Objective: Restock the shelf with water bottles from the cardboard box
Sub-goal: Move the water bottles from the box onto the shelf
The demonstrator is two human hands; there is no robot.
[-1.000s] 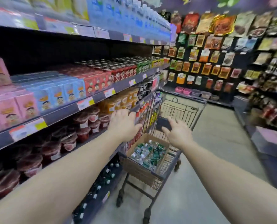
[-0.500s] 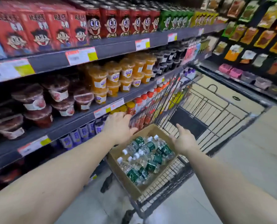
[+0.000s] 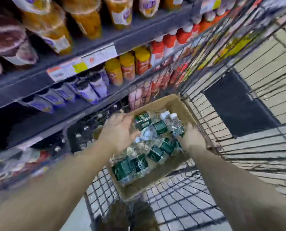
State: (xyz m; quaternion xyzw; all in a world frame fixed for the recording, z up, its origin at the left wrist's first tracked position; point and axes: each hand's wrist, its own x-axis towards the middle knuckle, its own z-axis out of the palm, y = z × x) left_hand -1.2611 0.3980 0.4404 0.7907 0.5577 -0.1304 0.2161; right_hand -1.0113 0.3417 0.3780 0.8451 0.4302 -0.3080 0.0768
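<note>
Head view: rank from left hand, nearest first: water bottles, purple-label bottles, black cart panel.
From the left hand:
1. Water bottles: in the box, right under it.
2. Purple-label bottles: shelf, up and left.
3. Black cart panel: far right, on the cart's end.

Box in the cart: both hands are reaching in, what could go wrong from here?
1. The bottles lie jumbled in the box; lifting one may drag or tumble its neighbours.
2. The right hand is close to the cart wire, so it could scrape there.
3. Blur hides the left hand's grip; a bottle might slip.
</note>
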